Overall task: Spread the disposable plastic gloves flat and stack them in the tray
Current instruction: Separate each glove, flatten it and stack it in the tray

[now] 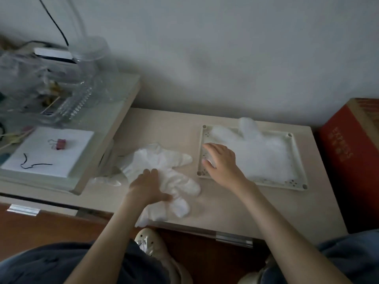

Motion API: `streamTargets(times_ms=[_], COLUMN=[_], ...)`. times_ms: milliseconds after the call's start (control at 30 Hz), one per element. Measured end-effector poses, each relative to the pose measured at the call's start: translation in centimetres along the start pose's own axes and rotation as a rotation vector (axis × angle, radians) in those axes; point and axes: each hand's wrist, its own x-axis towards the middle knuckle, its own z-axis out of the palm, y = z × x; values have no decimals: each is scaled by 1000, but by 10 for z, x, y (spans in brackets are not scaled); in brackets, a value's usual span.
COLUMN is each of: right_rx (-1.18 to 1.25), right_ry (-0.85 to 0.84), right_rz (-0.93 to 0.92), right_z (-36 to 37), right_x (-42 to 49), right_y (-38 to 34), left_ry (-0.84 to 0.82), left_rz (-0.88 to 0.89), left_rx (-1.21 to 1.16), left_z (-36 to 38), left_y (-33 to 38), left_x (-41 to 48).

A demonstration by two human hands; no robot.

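A cream rectangular tray [297,160] lies on the right half of the low beige table [235,203]. Translucent white plastic gloves [260,154] are spread in the tray, their fingers reaching over its far rim. My right hand [220,160] hovers over the tray's left end with fingers loosely bent, and I cannot tell whether it pinches a glove edge. A crumpled pile of loose gloves [164,171] sits left of the tray, some draping over the table's front edge. My left hand [148,186] rests on this pile, thumb pressed against a glove.
A raised shelf [114,119] at the left carries a white pad with a pink binder clip [60,144], clear plastic containers [82,95] and clutter. A red cardboard box [352,156] stands right of the table. The wall is directly behind. My knees and shoes are below.
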Motion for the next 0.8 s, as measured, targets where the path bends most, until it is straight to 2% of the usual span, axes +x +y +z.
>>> streamTargets(times_ms=[233, 433, 533, 633, 800], right_rx=[42, 186, 224, 241, 199], right_ry=[-78, -97, -135, -158, -198], right_rz=[54, 119, 139, 152, 157], right_z=[9, -1, -3, -1, 6], right_x=[-4, -5, -7, -10, -12], right_y=[-19, -23, -26, -29, -27], left_ry=[53, 237, 197, 97, 97], left_rz=[95, 95, 130, 164, 245], left_rx=[83, 51, -18, 35, 9], left_z=[-8, -24, -20, -5, -2], left_y=[4, 4, 10, 19, 20], left_x=[1, -1, -5, -7, -1])
